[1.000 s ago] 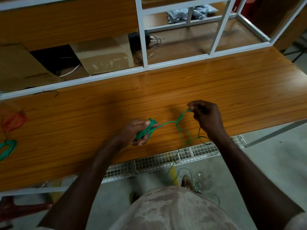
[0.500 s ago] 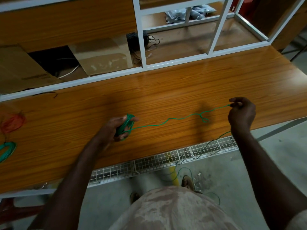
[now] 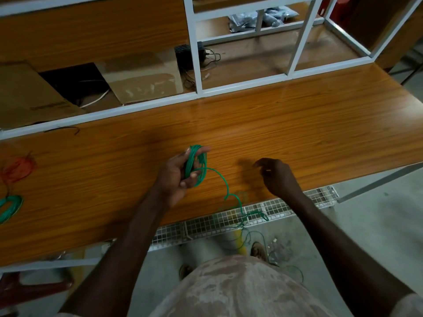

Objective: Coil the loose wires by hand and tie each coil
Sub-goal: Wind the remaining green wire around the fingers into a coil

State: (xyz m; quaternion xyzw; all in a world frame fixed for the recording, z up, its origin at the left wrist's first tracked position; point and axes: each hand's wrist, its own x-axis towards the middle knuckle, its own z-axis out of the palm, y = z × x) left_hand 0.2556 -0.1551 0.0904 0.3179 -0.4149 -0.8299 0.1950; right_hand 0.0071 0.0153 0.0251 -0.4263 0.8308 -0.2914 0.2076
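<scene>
Gripping the bundle of thin green wire loops (image 3: 196, 164), your left hand (image 3: 177, 177) has its fingers and thumb curled round the coil above the brown wood-grain tabletop (image 3: 297, 124). Half a second ago that hand sat lower and further left, with the free wire stretched taut across to your right hand; now the coil is raised and the bundle stands nearly upright in your grip. Your right hand (image 3: 278, 177) has let go of the wire it was pinching and has come in toward the coil. Its fingers are loosely curled and hold nothing. The loose green tail (image 3: 229, 193) now sags from the coil in slack curls, runs over the table's near edge, crosses the white wire-mesh tray (image 3: 206, 227) and drops toward the grey floor, where more of it lies near your shoes. At the far left edge of the table a tied green wire coil (image 3: 9, 208) and an orange wire coil (image 3: 17, 170) lie where they were before.
</scene>
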